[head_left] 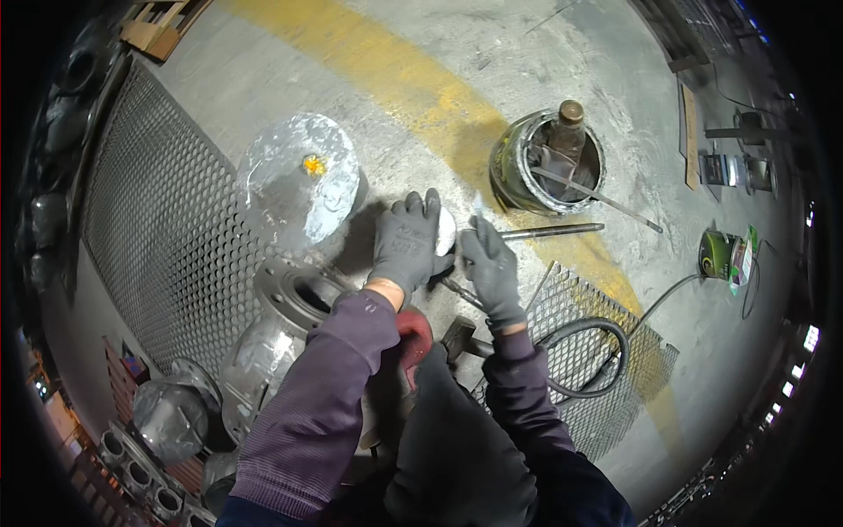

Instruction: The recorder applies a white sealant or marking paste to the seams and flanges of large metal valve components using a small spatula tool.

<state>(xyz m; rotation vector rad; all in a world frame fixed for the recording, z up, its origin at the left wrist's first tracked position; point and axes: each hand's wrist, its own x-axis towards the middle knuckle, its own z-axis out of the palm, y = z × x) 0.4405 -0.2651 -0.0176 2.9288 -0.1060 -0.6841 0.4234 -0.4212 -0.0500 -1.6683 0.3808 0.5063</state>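
Note:
My left hand (407, 239), in a grey work glove, is closed around a piece with a round white face (446, 232). The fingers hide most of it, so its kind does not show. Just to the right, my right hand (494, 274), gloved alike, grips a thin tool with a pale, narrow tip (479, 205) pointing away from me. That tip is beside the white piece, apart from it. Behind the right hand a metal rod (562, 231) reaches to the right. A grey-smeared round plate or drum top (294, 189) with a yellow dab is left of my hands.
An open bucket (509, 180) at the far right holds a brown bottle (568, 127) and a thin stick (606, 195). Flanged metal castings (263, 351) stand near left. Perforated metal sheet (167, 202) covers the left floor. A black hose (625, 351) coils over expanded mesh (571, 307).

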